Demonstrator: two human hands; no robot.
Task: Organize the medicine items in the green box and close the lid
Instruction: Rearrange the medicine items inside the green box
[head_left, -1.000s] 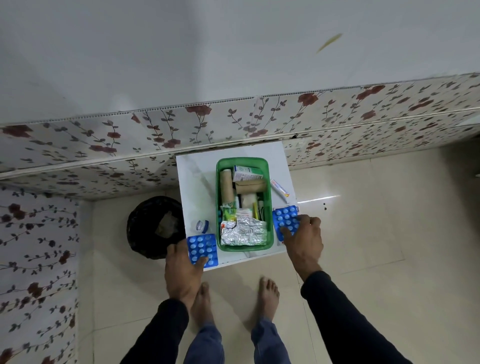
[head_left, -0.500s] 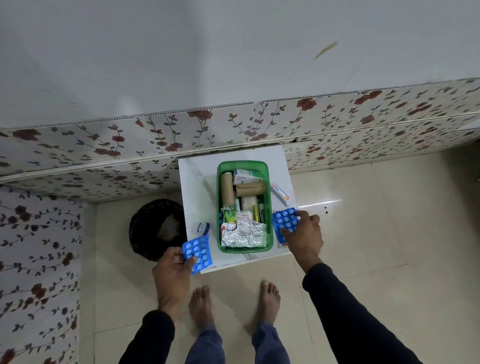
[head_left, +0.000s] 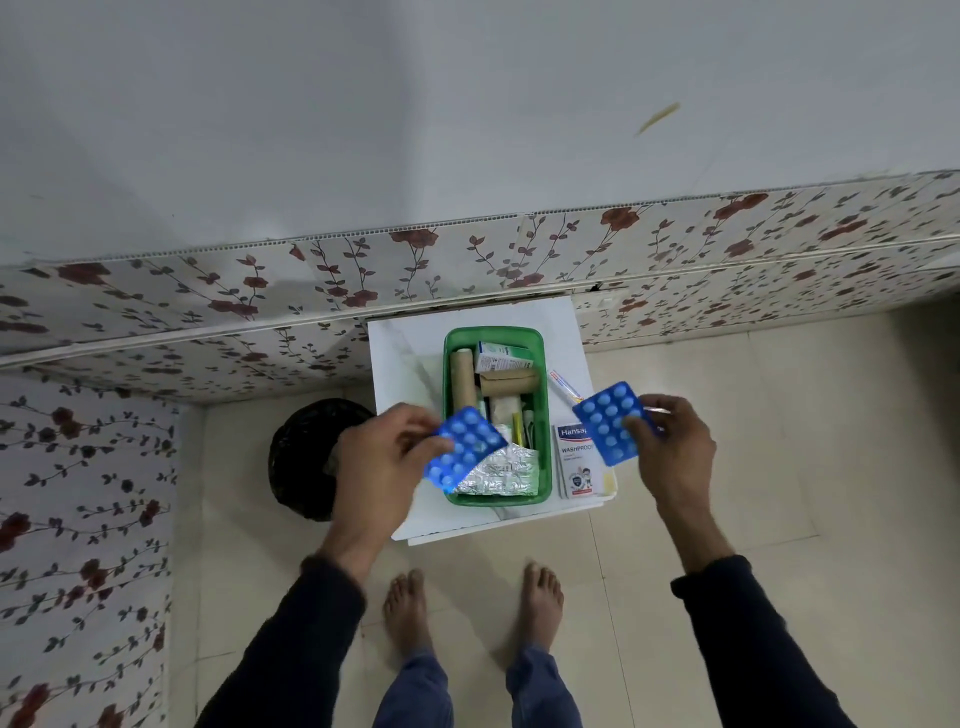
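Observation:
The green box (head_left: 545, 415) stands open on a small white table (head_left: 400, 364), filled with bandage rolls, a carton, tubes and a silver foil strip (head_left: 501, 470). My left hand (head_left: 382, 462) holds a blue pill blister (head_left: 465, 449) above the box's near-left corner. My right hand (head_left: 675, 452) holds a second blue blister (head_left: 608, 423) above the table's right side. A white plaster packet (head_left: 576, 460) and a small tube (head_left: 563, 385) lie on the table to the right of the box. No lid is in view.
A black waste bin (head_left: 304, 457) sits on the floor left of the table. A floral-panelled wall (head_left: 208, 291) runs behind and along the left. My bare feet (head_left: 410, 608) stand on the tiled floor in front of the table.
Both hands have lifted their blue blisters off the table. The left one has moved right over the box corner. The right one rose, uncovering the white plaster packet.

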